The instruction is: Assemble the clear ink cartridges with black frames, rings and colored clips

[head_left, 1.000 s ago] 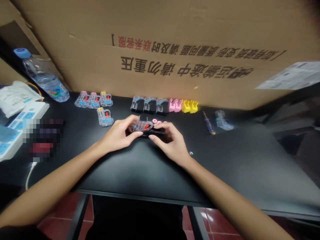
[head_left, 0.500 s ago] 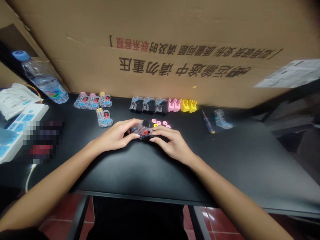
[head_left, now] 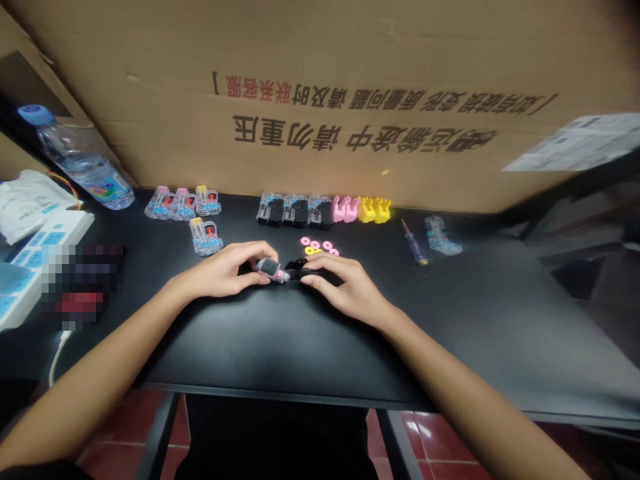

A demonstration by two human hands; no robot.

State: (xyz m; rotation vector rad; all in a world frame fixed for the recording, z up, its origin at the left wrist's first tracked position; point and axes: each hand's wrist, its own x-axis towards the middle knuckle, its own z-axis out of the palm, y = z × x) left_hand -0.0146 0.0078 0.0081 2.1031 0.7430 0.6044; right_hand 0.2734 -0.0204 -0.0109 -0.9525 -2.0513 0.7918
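Item: clear cartridge (head_left: 271,268), low on the tabletop (head_left: 280,340), between both hands.
Axis: long side left-right, black part (head_left: 301,270) at right end.
Left hand (head_left: 220,275): fingertips pinching cartridge.
Right hand (head_left: 345,283): fingers gripping black part.

Black surface (head_left: 475,320) is lying open right of the right hand (head_left: 345,287); pink washers (head_left: 316,245), cartridge rows (head_left: 295,210) and cardboard box (head_left: 350,53) are crowding behind.

My fingers (head_left: 249,249) hide most of the clear piece (head_left: 271,268) and black part (head_left: 299,266); at 9 o'clock a pixelated patch (head_left: 83,283) masks something.
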